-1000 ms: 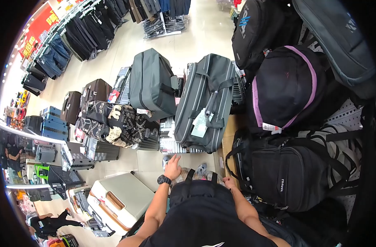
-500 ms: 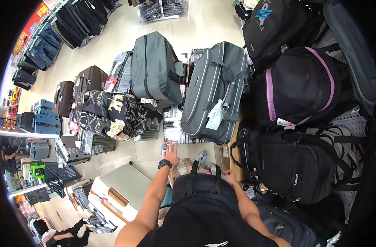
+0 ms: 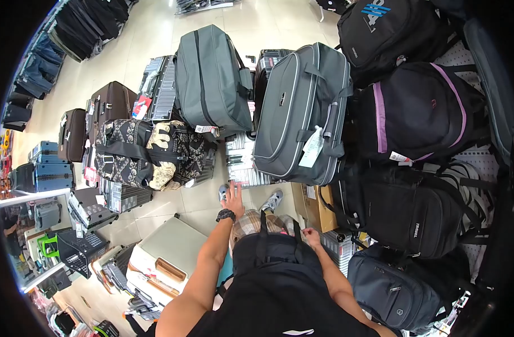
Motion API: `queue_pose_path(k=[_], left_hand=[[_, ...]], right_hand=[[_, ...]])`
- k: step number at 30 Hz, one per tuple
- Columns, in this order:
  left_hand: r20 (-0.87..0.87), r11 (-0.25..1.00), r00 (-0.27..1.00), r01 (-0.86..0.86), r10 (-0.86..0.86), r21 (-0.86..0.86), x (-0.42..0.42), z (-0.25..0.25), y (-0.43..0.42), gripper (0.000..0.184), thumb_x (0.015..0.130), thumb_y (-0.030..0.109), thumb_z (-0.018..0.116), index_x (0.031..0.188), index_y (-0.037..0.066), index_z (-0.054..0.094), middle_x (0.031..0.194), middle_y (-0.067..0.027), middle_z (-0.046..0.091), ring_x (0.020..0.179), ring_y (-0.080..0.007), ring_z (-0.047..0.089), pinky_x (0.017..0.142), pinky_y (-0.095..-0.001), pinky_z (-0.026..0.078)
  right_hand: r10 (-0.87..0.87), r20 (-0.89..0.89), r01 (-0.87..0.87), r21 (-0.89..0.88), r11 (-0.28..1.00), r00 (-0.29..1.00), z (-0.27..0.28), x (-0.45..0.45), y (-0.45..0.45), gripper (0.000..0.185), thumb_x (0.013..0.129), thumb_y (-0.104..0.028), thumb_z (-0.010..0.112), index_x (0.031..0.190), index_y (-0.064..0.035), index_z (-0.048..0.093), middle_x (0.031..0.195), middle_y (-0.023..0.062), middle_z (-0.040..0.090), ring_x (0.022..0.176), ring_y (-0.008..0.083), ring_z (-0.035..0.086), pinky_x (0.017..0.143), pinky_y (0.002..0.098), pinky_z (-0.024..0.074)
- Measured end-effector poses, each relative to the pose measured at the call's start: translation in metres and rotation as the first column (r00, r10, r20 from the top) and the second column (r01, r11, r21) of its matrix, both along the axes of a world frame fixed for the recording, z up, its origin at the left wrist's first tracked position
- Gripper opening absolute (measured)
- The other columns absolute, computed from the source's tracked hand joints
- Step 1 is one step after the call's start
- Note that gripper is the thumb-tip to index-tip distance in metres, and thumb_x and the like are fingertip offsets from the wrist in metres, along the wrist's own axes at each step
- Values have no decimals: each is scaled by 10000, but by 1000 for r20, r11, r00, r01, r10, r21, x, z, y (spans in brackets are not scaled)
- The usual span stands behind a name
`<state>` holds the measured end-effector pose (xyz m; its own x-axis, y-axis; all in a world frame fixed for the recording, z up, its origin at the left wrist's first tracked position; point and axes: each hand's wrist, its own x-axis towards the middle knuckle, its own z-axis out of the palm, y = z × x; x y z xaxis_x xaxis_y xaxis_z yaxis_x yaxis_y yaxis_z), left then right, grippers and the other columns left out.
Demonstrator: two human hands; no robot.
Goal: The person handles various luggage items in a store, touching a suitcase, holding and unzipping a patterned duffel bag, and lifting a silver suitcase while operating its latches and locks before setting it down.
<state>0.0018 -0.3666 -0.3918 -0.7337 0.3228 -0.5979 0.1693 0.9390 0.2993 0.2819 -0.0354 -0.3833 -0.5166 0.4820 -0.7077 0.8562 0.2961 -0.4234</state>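
Pale floor tiles point(image 3: 150, 39) run between the luggage displays of the shop around us. Against our front sits a black bag point(image 3: 276, 253) with two upright straps, just above our plaid shorts point(image 3: 248, 224). Our right hand point(image 3: 311, 237) is close beside the bag's right strap; its fingers look partly curled, and we cannot tell whether they grip anything. Our left hand point(image 3: 233, 201) reaches forward with its fingers open and spread, holding nothing, a dark watch point(image 3: 226, 214) on its wrist. Just past those fingers is a ribbed silver suitcase point(image 3: 243, 165); we cannot tell whether they touch it.

Beyond, we see a grey travel bag point(image 3: 279, 118) with a pale tag and, to its left, a second grey bag point(image 3: 212, 78). Further left are a patterned bag point(image 3: 122, 160) and brown suitcases point(image 3: 113, 101). Nearer us on that side lies a cream suitcase point(image 3: 184, 241). To our right, black backpacks, one with purple trim point(image 3: 422, 112), line the display above a dark blue backpack point(image 3: 386, 289). Dark clothes point(image 3: 88, 28) hang at the far left.
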Motion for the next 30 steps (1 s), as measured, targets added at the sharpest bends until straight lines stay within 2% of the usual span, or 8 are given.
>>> queue_pose_path(k=[5, 7, 10, 11, 18, 20, 27, 30], left_hand=[[10, 970, 976, -216, 216, 111, -9, -15, -2, 996, 804, 204, 769, 1663, 103, 274, 1683, -213, 261, 1505, -454, 361, 1135, -637, 419], [123, 783, 864, -496, 489, 375, -13, -38, -4, 979, 777, 186, 763, 1636, 74, 309, 1617, -236, 321, 1479, -473, 384, 1171, -630, 375], [249, 632, 778, -618, 576, 468, -27, -57, -4, 986, 775, 198, 770, 1627, 40, 300, 1576, -295, 343, 1455, -500, 394, 1212, -535, 366], [283, 596, 745, -657, 603, 461, -30, -55, -3, 979, 771, 190, 776, 1611, 6, 309, 1548, -346, 371, 1435, -506, 407, 1239, -476, 341], [379, 468, 608, -787, 697, 401, -35, -54, -1, 981, 766, 182, 791, 1610, -2, 326, 1558, -346, 425, 1471, -484, 380, 1252, -469, 315], [290, 544, 679, -722, 674, 427, -29, -66, -3, 992, 786, 124, 776, 1630, -51, 286, 1452, -300, 548, 1242, -395, 611, 1049, -466, 516], [584, 312, 534, -841, 611, 442, -18, -21, -4, 903, 858, 93, 699, 1633, -56, 259, 980, -104, 757, 945, -207, 698, 746, -352, 537], [672, 250, 508, -858, 539, 449, -20, -15, -8, 869, 899, 118, 683, 1637, -39, 252, 1065, -118, 753, 971, -199, 699, 762, -351, 532]], right_hand=[[-14, 32, 13, 29, 999, 999, 11, -6, -20, 181, 999, -190, 692, 1076, -65, 798, 1017, 125, 801, 971, 221, 766, 900, 356, 583], [-16, 32, 15, 17, 1000, 999, 6, -5, -24, 193, 986, -206, 698, 1078, -70, 798, 1023, 124, 803, 975, 227, 767, 908, 366, 583], [-24, 66, 21, 45, 999, 998, 22, -16, -33, 200, 976, -208, 704, 1082, -65, 796, 1024, 128, 802, 984, 226, 766, 913, 367, 581], [-27, 61, 24, 49, 999, 998, 27, -19, -36, 200, 976, -208, 704, 1082, -65, 796, 1024, 128, 802, 984, 226, 766, 913, 367, 581], [-40, -11, 40, 4, 999, 999, 11, -18, -36, 200, 971, -199, 704, 1080, -51, 784, 1026, 125, 803, 989, 218, 759, 911, 355, 576], [-38, -11, 38, -4, 999, 999, 8, -20, -37, 198, 970, -198, 706, 1079, -52, 782, 1023, 122, 803, 982, 215, 757, 908, 354, 576], [-10, -48, 9, -10, 1000, 999, 7, -36, -40, 178, 964, -163, 695, 1068, -43, 775, 997, 112, 795, 949, 211, 748, 889, 357, 574], [-13, -73, 11, -28, 1000, 997, -9, -36, -37, 185, 957, -161, 701, 1073, -37, 775, 991, 110, 794, 942, 204, 745, 883, 356, 575]])
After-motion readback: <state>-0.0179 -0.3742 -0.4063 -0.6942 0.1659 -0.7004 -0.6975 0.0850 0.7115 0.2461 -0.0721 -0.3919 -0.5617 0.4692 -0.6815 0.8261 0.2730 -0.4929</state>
